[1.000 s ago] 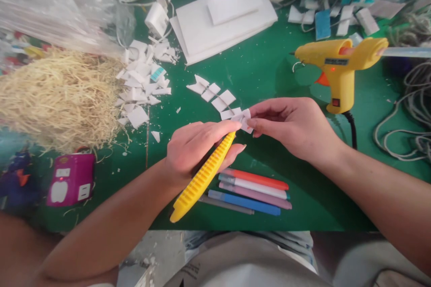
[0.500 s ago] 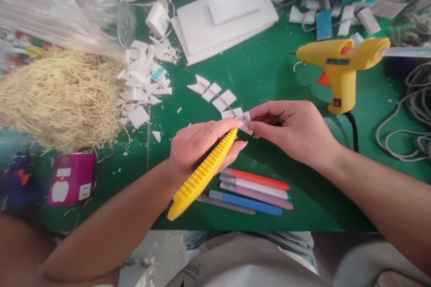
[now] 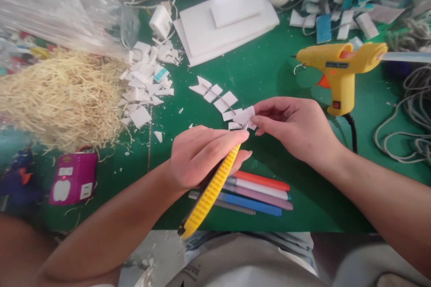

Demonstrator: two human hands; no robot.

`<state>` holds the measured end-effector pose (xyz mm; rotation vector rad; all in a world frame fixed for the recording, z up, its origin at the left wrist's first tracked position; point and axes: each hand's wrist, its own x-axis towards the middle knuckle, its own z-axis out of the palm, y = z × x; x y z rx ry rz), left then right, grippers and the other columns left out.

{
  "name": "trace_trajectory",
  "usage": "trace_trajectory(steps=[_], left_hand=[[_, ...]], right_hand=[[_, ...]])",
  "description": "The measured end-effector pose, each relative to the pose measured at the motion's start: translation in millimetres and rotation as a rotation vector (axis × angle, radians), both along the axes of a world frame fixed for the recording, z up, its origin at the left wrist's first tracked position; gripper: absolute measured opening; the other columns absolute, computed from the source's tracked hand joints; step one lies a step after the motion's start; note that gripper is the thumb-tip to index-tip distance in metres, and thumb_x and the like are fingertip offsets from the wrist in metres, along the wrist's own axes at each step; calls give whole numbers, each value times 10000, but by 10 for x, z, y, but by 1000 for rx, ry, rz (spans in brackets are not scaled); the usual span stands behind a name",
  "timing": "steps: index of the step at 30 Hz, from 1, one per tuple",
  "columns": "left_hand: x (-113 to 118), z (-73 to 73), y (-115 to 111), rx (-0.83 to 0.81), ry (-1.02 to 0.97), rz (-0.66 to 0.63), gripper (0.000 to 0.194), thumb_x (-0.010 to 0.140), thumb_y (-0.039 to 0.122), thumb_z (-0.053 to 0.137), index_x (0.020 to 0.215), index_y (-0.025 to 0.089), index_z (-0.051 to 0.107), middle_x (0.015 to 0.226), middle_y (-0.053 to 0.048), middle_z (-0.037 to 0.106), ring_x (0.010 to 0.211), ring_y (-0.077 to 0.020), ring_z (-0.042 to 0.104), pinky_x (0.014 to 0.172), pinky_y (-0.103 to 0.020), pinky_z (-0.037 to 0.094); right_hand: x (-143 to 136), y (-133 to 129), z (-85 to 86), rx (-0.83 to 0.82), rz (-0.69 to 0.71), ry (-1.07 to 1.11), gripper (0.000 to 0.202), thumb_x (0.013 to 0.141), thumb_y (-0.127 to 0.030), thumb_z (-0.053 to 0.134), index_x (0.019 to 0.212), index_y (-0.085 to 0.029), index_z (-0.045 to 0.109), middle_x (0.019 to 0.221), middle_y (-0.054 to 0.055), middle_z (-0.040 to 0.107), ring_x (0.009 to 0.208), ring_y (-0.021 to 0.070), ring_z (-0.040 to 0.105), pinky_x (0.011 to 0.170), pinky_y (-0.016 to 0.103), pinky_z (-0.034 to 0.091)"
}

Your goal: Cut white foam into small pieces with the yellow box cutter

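White piece (image 3: 247,113) flat, angular; yellow cutter (image 3: 213,193) long, ridged.

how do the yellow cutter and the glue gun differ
The yellow cutter is held, while nobody holds the glue gun. The yellow cutter is slim with a ridged side; the glue gun is bulkier and pistol-shaped, with an orange trigger. Both are largely yellow.

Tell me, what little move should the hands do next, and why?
Probably a small, careful cut: the left hand holds the yellow cutter with its tip at the white piece, which the right hand pinches.
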<state>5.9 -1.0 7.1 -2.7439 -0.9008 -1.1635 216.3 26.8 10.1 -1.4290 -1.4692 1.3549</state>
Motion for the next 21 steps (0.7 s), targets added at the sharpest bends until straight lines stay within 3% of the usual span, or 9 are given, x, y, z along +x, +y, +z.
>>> trace_trajectory(steps=[5,8,13,21], left_hand=[[-63,-3,-37,-202,-25,-35,238,1019,138,562,1233,209,639,1150,-46,802,966,-149,783,824,-228,641],[-109,35,-35,-279,36,-69,243,1040,163,521,1248,206,640,1176,-65,794,1023,-168,779,891,-240,632],[-136,67,-22,-295,49,-67,260,1018,154,546,1250,175,661,1170,-92,796,1017,-197,785,894,-247,635],[-147,52,-15,-289,46,-75,274,1058,204,498,1302,245,616,1180,-55,796,1014,-169,779,886,-258,629]], right_hand=[[0,3,-9,2,11,61,110,811,-210,712,853,-214,813,773,11,774,624,130,675,608,262,586],[-2,-3,-17,9,22,69,119,816,-220,714,864,-219,822,782,7,778,637,129,676,615,257,581],[16,-12,-26,41,44,44,132,830,-232,711,888,-222,829,798,4,783,668,138,686,639,267,579],[29,-16,-19,71,57,-16,147,840,-235,705,915,-206,828,848,15,797,735,156,708,696,285,589]])
